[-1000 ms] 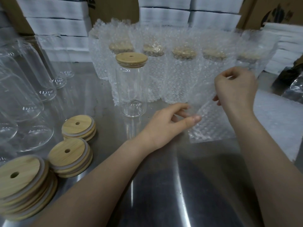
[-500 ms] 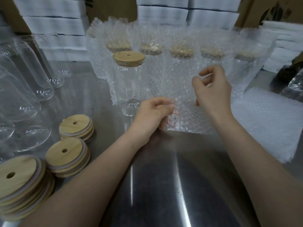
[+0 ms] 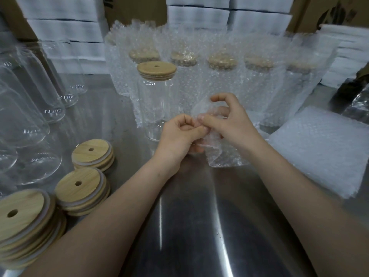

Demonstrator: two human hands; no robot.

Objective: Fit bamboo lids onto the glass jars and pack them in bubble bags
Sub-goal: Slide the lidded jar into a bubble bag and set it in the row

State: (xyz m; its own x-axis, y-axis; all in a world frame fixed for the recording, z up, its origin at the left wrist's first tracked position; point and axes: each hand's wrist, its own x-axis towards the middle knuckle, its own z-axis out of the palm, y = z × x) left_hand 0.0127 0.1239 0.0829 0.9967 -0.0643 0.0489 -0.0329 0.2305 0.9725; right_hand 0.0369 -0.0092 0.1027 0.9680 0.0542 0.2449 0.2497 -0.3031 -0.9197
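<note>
A clear glass jar (image 3: 156, 108) stands upright on the steel table with a bamboo lid (image 3: 157, 69) fitted on it. Just right of its base, my left hand (image 3: 179, 136) and my right hand (image 3: 229, 120) both pinch the top edge of a small bubble bag (image 3: 223, 154), fingertips close together. The bag hangs crumpled below my hands, its bottom on the table. Behind stands a row of several lidded jars in bubble bags (image 3: 219, 76).
Stacks of loose bamboo lids (image 3: 79, 188) lie at the front left, with several empty glass jars (image 3: 30, 108) beyond them. A pile of flat bubble bags (image 3: 323, 148) lies at the right. White foam slabs (image 3: 65, 31) and cardboard boxes line the back.
My hands have come together and lower over the table. The bubble bag, held spread out before, is now bunched between my fingertips.
</note>
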